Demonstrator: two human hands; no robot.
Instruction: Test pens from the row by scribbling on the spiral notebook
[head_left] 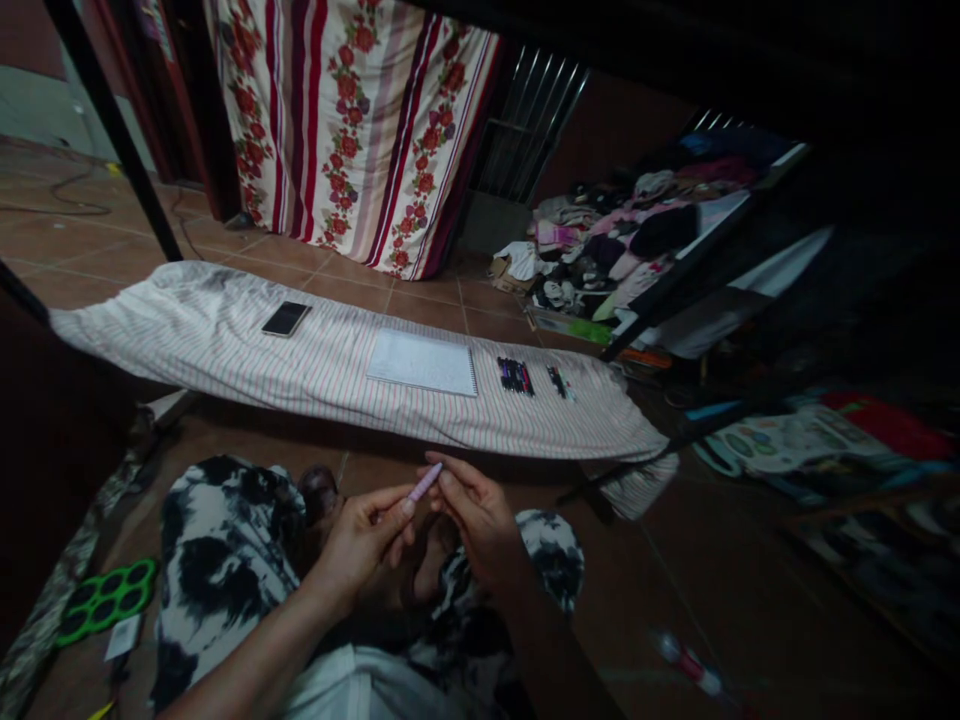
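Note:
Between my two hands is a short lilac pen (424,484), tilted with its far end up and to the right. My left hand (367,535) pinches its lower end between thumb and fingers. At the upper end, my right hand (480,510) closes its thumb and fingertips on it. Beyond the hands, a spiral notebook (421,362) lies open at a pale page on a striped cloth (330,375). Right of it is a row of several dark and coloured pens (515,376), then a smaller group of pens (559,382).
A phone (286,319) lies on the cloth's left part. Dark metal bars (112,130) frame the low cloth-covered surface. Clothes (622,230) are heaped at the back right. A green-framed object (107,600) and a bottle (688,662) lie on the tiled floor.

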